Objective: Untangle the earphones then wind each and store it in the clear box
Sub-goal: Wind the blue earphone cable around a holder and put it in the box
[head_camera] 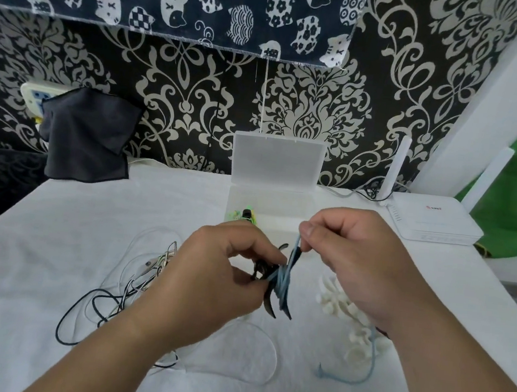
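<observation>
My left hand pinches a wound bundle of black earphone cable above the table. A light blue tie cord is wrapped round the bundle's middle. My right hand pinches the upper end of that blue cord just above the bundle; the cord's loose tail trails on the cloth under my right wrist. A tangle of black and white earphone cables lies left of my left hand. The clear box stands open behind my hands with a green and black earphone inside.
A white cloth covers the table. White coral-shaped pieces lie under my right hand. A white router sits at the back right, a dark cloth hangs at the back left. Patterned wall behind.
</observation>
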The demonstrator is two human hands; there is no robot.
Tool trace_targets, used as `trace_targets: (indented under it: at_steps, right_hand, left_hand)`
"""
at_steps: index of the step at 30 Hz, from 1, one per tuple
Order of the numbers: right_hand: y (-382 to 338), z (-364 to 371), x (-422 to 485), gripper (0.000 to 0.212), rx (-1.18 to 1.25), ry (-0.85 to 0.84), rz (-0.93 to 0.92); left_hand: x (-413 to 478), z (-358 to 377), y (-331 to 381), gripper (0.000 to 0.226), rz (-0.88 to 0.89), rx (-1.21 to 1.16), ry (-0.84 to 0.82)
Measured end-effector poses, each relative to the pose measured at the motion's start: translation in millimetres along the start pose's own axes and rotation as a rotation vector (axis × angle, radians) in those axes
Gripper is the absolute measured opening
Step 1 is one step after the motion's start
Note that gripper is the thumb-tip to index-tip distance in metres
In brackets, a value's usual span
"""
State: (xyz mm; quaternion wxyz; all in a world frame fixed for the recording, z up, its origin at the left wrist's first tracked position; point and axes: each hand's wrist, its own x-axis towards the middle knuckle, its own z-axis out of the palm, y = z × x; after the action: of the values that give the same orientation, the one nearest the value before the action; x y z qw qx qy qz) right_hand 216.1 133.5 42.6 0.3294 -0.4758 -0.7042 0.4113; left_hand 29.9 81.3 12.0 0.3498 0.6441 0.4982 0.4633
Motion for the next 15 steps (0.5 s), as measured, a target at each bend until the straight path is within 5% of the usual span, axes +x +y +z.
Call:
trace_targets:
  at_steps: [8,15]
  right_hand:
    - [19,8,9,0.024,0.098,0.062,0.127]
    - [18,26,2,0.037,-0.013,-0.329,0.228]
  left_hand:
    - [2,-1,3,0.031,-0.027,-0.239,0.001]
    - [6,-4,-1,0.041,-0.029,-0.332,0.201]
